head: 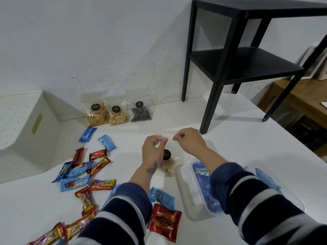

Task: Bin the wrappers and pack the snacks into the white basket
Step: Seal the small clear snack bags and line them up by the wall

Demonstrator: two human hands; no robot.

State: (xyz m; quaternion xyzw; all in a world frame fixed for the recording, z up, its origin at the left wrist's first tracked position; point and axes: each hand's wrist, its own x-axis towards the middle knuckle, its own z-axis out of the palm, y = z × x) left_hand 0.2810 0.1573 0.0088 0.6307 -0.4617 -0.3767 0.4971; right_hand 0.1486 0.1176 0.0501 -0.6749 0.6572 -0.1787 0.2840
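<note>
A clear bag of coloured snacks (167, 166) with a black round label stands upright at the table's middle. My left hand (153, 149) and my right hand (188, 141) pinch its top edge from either side. The white basket (26, 131) stands at the far left, its handle slot facing right. Many red and blue snack bars (85, 175) lie scattered on the table to my left. A red pack (164, 221) and a blue pack (161, 196) lie near my left sleeve.
Three clear snack bags (118, 112) lean on the wall at the back. A clear plastic container (203, 188) with blue packs sits under my right forearm. A black side table (230, 64) stands at the back right. The white table's edge runs down the right side.
</note>
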